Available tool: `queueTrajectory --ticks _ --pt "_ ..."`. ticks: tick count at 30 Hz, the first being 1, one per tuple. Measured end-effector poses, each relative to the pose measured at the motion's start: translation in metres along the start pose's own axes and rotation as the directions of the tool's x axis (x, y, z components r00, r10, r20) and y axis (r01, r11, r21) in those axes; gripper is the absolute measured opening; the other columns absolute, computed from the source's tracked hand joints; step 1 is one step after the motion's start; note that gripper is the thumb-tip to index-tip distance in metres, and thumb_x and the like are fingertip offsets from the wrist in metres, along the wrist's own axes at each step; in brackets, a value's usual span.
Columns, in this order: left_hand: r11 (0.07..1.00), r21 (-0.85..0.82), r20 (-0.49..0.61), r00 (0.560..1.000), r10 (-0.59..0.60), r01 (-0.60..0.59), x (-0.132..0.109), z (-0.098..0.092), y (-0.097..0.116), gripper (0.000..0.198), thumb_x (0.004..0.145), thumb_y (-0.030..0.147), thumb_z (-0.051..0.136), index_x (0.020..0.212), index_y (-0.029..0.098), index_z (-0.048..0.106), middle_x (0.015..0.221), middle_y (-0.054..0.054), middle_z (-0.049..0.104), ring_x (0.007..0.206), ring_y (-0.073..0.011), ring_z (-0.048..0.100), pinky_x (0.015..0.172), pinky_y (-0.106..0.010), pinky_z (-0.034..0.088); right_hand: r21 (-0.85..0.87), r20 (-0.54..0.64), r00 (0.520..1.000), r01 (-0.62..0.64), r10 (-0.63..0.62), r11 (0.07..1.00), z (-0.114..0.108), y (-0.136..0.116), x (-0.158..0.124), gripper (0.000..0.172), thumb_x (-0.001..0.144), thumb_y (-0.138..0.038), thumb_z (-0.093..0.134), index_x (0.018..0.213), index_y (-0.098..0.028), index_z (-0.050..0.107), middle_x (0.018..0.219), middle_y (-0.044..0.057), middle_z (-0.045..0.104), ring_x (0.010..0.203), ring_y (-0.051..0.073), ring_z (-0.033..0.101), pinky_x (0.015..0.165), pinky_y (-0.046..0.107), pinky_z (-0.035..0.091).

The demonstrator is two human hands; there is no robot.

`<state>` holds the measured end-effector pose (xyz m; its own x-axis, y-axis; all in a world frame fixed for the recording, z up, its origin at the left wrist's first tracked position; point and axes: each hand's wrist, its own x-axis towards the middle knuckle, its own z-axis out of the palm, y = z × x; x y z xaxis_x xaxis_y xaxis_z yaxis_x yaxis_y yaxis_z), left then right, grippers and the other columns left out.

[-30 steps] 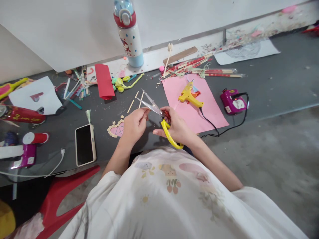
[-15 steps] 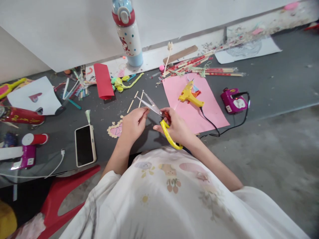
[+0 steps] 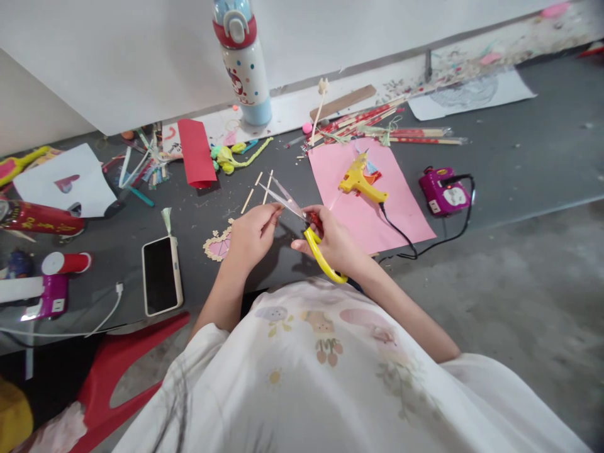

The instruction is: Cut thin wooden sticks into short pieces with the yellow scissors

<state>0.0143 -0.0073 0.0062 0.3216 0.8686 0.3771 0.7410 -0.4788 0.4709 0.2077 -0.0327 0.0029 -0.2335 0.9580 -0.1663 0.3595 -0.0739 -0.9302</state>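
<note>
Yellow-handled scissors (image 3: 321, 255) are gripped in my right hand (image 3: 335, 242), their blades parted and pointing up and to the left. My left hand (image 3: 252, 236) is pinched closed beside the blades; whatever lies between its fingertips is too small to make out. Beyond the blade tips, thin wooden sticks (image 3: 251, 192) lie on the dark table. A pink heart shape edged with small wooden pieces (image 3: 218, 246) rests partly behind my left hand. To the right of my right hand, a yellow hot glue gun (image 3: 358, 179) lies on a pink paper sheet (image 3: 401, 214).
A bottle (image 3: 248, 75) stands at the back. A phone (image 3: 162, 277) and a red thread spool (image 3: 66, 263) lie to the left. Wrapped sticks (image 3: 415, 137) lie behind the pink sheet. The glue gun's cord reaches a purple power socket (image 3: 444, 192) at right.
Almost nothing differs. Both hands and the scissors hold nearly the same position, with only a very slight shift of the view.
</note>
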Motion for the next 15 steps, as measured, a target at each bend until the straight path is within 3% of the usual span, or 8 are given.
queueTrajectory --ticks 9,12,15 --pt "0.999 0.053 -0.002 1.0 0.005 -0.005 0.0 0.003 -0.001 0.027 0.095 0.03 0.043 0.099 0.02 0.067 0.083 -0.002 0.07 0.077 -0.0126 0.062 0.072 -0.023 0.045 -0.162 -0.053 0.999 -0.02 0.011 0.987 0.004 -0.002 -0.001 0.056 0.074 -0.051 0.067 0.115 -0.02 0.047 0.085 0.002 0.057 0.071 0.016 0.054 0.065 0.031 0.043" --pt "0.987 0.157 -0.195 0.979 0.062 -0.031 0.003 0.002 0.009 0.02 0.092 0.027 0.049 0.1 0.019 0.065 0.09 -0.005 0.068 0.086 -0.0158 0.06 0.081 -0.029 0.044 -0.098 -0.08 0.996 -0.048 0.04 0.994 0.006 -0.001 0.002 0.051 0.076 -0.051 0.064 0.113 -0.021 0.047 0.081 -0.001 0.057 0.069 0.015 0.055 0.065 0.031 0.043" --pt "0.965 0.171 -0.354 0.902 0.248 -0.198 0.005 0.005 0.031 0.005 0.086 0.022 0.056 0.086 0.019 0.059 0.078 -0.003 0.062 0.079 -0.0155 0.056 0.078 -0.031 0.043 0.005 -0.093 0.995 -0.042 0.042 0.999 0.011 0.006 0.011 0.049 0.077 -0.044 0.062 0.116 -0.021 0.044 0.082 -0.001 0.059 0.07 0.016 0.056 0.066 0.031 0.044"
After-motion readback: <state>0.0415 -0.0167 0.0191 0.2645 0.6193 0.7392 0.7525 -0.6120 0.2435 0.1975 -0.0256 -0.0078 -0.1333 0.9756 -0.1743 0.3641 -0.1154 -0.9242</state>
